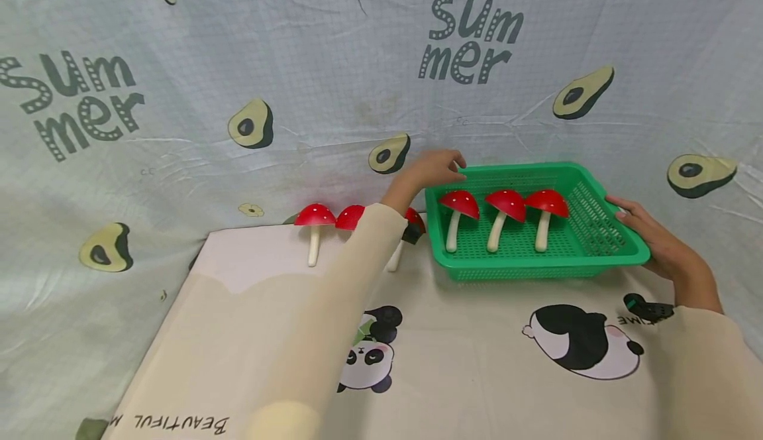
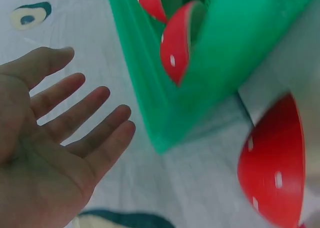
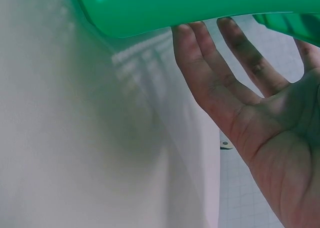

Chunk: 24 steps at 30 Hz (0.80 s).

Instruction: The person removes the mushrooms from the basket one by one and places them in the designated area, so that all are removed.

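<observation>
Mushrooms, red-capped: six; three in the basket (image 1: 459,211) (image 1: 505,211) (image 1: 545,209), three on the surface (image 1: 314,222) (image 1: 350,217) (image 1: 415,218); basket (image 1: 602,234), green: one; hands: two, left (image 1: 432,168), right (image 1: 652,238).

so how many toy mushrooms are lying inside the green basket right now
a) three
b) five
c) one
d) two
a: the head view shows three red-capped toy mushrooms lying side by side in the green basket, while the others lie outside it on the cloth to its left.
</observation>
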### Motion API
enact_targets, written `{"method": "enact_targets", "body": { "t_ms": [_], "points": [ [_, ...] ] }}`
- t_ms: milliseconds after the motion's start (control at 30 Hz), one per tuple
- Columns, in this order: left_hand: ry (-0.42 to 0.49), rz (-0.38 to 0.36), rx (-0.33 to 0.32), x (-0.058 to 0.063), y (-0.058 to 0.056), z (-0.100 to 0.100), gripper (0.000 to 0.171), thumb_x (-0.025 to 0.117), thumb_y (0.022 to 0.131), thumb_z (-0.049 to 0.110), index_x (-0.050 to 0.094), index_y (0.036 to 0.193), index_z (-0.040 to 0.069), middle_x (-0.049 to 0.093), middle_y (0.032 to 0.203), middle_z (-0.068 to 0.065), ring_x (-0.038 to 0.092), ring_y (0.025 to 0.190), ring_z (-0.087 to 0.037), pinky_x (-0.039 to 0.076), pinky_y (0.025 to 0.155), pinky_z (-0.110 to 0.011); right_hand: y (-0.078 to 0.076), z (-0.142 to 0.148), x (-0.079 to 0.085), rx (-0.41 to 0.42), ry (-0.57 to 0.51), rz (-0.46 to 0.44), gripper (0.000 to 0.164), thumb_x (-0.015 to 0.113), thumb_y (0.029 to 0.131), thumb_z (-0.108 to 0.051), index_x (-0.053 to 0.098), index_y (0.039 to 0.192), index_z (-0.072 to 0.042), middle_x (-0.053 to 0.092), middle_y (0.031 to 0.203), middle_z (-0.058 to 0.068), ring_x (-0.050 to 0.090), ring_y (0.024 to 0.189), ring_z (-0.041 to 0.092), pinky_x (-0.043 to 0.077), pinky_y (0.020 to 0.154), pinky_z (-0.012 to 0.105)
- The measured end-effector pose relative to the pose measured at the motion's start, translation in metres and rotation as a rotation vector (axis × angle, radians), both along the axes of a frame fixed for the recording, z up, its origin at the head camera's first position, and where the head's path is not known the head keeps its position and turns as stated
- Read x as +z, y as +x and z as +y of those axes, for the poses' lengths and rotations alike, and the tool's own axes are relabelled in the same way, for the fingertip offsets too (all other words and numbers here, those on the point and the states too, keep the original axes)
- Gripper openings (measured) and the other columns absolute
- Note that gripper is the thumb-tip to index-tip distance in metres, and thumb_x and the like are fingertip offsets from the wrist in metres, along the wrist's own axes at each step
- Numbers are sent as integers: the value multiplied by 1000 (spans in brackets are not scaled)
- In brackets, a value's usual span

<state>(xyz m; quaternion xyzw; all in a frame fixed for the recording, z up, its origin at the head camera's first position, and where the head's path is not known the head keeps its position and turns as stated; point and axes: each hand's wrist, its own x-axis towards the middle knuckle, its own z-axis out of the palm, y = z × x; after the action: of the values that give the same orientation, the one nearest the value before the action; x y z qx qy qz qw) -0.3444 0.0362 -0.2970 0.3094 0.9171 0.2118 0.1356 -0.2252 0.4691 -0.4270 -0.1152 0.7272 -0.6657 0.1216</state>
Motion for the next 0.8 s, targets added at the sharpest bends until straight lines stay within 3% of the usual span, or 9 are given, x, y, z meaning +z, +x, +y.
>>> {"method": "enact_targets", "body": {
  "t_ms": [200, 300, 533, 667, 800],
  "points": [
    [-35, -59, -19, -4, -3, 28, 47, 58, 104, 31, 52, 144, 6, 52, 148, -8, 51, 132, -21, 44, 106, -31, -1, 1, -1, -14, -4, -11, 42, 29, 113, -22, 29, 150, -41, 48, 124, -8, 69, 86, 12, 59, 72, 28],
    [-72, -85, 39, -6, -1, 38, 49, 57, 103, 34, 52, 145, 9, 51, 149, -5, 50, 132, -19, 45, 105, -29, -2, 1, -1, -17, 15, -21, 41, 29, 113, -24, 27, 150, -41, 49, 123, -8, 69, 86, 12, 59, 72, 29],
    [-236, -283, 207, -9, 6, 56, 59, 60, 100, 37, 44, 152, 15, 48, 150, 3, 50, 125, -12, 47, 97, -26, -3, 3, 4, -37, 162, -38, 40, 28, 113, -29, 23, 148, -48, 42, 124, -11, 67, 89, 8, 59, 74, 28],
    [-256, -308, 280, -12, 7, 59, 51, 63, 98, 36, 52, 144, 16, 55, 136, 5, 53, 114, -11, 49, 89, -25, -4, 4, 7, -45, 175, -52, 40, 29, 113, -29, 24, 146, -50, 43, 122, -11, 67, 88, 9, 59, 73, 29],
    [-257, -319, 282, -16, 5, 59, 49, 64, 98, 36, 55, 142, 16, 57, 133, 5, 54, 105, -10, 49, 84, -24, -6, 4, 7, -44, 154, -57, 38, 29, 113, -28, 27, 144, -49, 50, 117, -12, 68, 86, 10, 59, 72, 29]
  ]
}}
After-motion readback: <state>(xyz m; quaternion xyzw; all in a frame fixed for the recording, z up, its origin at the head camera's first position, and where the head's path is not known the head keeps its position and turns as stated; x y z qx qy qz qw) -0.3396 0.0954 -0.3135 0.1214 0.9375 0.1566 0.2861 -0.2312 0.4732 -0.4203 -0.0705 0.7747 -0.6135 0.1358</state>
